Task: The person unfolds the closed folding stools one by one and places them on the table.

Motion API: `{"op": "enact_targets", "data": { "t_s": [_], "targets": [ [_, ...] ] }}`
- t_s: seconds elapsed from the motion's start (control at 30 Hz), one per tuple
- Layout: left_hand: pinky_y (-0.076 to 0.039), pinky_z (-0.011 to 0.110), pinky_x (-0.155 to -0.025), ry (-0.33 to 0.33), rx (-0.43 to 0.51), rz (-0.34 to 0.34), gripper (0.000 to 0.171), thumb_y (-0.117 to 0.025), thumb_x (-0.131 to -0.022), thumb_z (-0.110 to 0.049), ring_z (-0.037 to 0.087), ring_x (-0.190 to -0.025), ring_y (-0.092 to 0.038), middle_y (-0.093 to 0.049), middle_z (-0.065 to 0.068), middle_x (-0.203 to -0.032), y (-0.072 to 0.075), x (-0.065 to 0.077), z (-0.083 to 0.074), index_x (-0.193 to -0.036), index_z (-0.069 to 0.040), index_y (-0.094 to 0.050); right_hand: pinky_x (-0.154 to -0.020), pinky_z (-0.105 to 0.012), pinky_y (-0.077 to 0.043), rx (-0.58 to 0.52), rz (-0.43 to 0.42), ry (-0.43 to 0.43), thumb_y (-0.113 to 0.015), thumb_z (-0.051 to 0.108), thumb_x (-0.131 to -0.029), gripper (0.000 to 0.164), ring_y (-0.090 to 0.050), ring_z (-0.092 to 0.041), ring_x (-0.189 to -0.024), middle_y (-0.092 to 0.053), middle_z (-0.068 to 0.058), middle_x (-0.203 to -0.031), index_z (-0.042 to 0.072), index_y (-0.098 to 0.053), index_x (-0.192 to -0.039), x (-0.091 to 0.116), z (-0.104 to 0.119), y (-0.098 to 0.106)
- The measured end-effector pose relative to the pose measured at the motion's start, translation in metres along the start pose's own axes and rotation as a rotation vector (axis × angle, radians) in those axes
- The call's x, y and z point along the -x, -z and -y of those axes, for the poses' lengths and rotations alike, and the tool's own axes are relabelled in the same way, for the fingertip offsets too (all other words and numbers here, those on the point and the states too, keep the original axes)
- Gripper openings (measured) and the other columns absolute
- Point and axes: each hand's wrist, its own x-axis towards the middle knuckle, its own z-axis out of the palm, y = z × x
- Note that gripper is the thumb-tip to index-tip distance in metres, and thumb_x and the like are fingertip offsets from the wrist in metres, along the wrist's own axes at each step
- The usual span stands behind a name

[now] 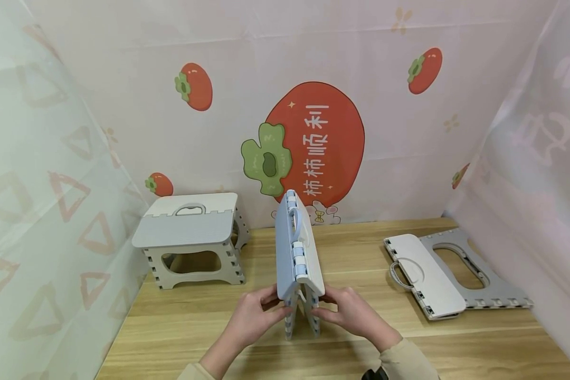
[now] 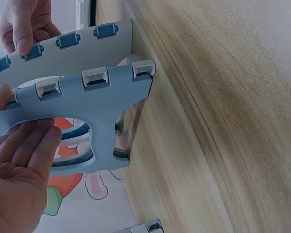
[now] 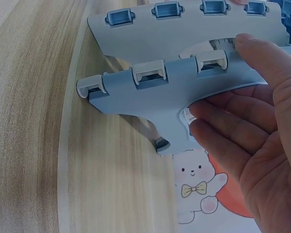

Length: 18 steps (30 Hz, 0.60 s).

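Observation:
A blue-and-white folding step stool (image 1: 285, 253) stands on the table in front of me, half folded, its seat peaked along the hinge with a blue carrying handle (image 1: 296, 224) there. My left hand (image 1: 254, 316) grips the left leg panel; in the left wrist view its fingers (image 2: 31, 145) reach into the panel's cut-out and the thumb lies at the hinged edge. Opposite it, my right hand (image 1: 353, 314) holds the right leg panel (image 3: 136, 90), fingers at the cut-out and thumb over the edge. Between the two panels a narrow gap shows.
To the left, a grey-and-white folding stool (image 1: 185, 229) stands unfolded on its legs. A third stool (image 1: 425, 277) lies flat on the right, one grey leg panel (image 1: 496, 293) spread out. A printed cloth (image 1: 389, 174) hangs behind the wooden table (image 1: 356, 243).

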Motion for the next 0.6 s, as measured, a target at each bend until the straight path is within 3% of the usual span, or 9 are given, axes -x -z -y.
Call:
{"op": "enact_targets", "data": {
  "t_s": [0.6],
  "targets": [
    [-0.06, 0.039, -0.09, 0.004, 0.031, 0.007, 0.051, -0.081, -0.09, -0.026, 0.031, -0.112, -0.071, -0.072, 0.017, -0.121, 0.0021, 0.0019, 0.0017, -0.133, -0.003, -0.066, -0.089, -0.036, -0.061, -0.034, 0.015, -0.023, -0.071, 0.03, -0.098, 0.046, -0.072, -0.028, -0.108, -0.071, -0.012, -0.128, 0.008, -0.062, -0.138, 0.0014, -0.0035, 0.0008]
  ]
}}
